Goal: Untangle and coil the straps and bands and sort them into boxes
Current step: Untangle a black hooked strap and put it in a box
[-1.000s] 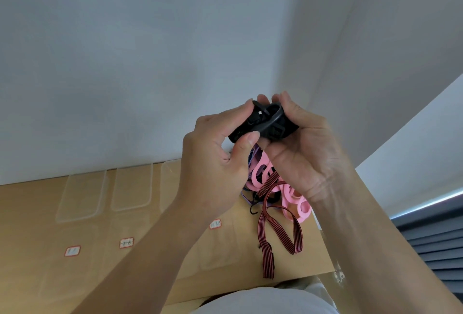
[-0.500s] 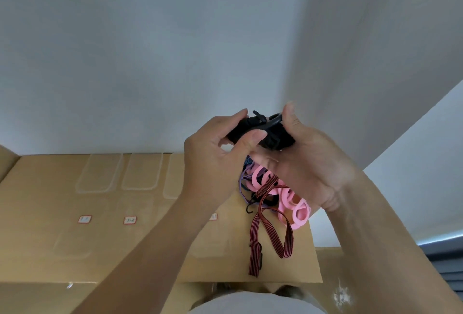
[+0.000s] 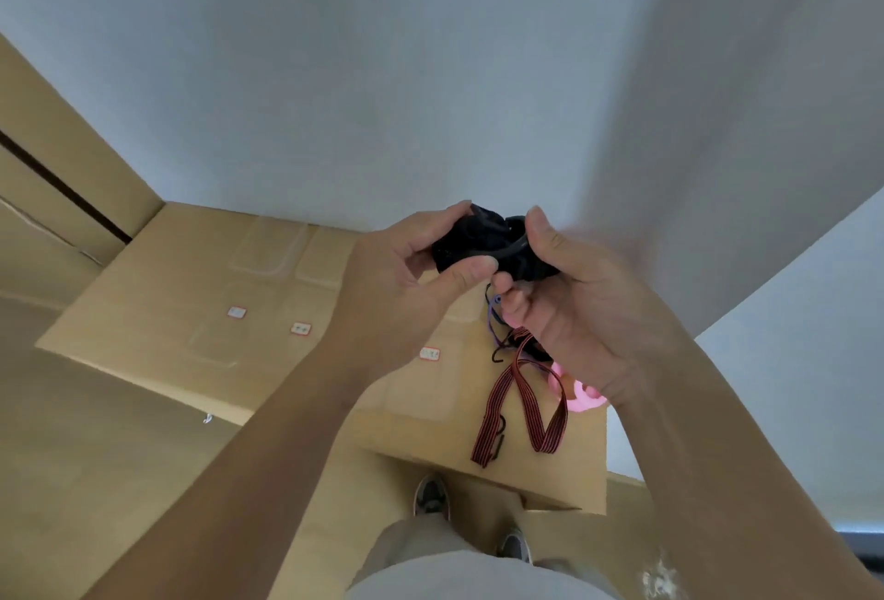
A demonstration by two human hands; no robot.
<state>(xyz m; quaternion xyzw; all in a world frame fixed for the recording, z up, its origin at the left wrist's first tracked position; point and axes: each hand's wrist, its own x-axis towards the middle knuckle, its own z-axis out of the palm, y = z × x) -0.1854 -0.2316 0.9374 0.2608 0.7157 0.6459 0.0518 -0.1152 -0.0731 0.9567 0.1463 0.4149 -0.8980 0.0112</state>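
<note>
Over at the far left stands a tan panel (image 3: 57, 159) with a dark seam running down it, and next to it begins the tan worktop (image 3: 158, 312). Toward its back edge sit two clear boxes (image 3: 263, 271) side by side, faint against the surface. Three small white labels (image 3: 300, 328) with red borders lie in a row in front of them; their print is too small to read.

Next comes the left hand (image 3: 397, 274), raised above the worktop. Its grip is clamped on a black strap bundle (image 3: 483, 240), with the thumb pressed against the near side and the fingers curled over the far side. The bundle is held in the air between both hands, above the right part of the worktop. The right hand (image 3: 579, 307) grips the same bundle from the other side, with the thumb over the top and the curled fingers underneath.

Below the right fingers, a tangle lies on the worktop. It includes a thin purple cord (image 3: 489, 319) and a small black hook (image 3: 497, 357). A red-and-black striped strap (image 3: 497, 408) trails from the tangle in loose loops toward the front edge. Just right of it, a pink band (image 3: 584, 397) shows partly from behind the right wrist.

At the bottom, two shoes (image 3: 430, 496) stand on the floor under the front edge.
</note>
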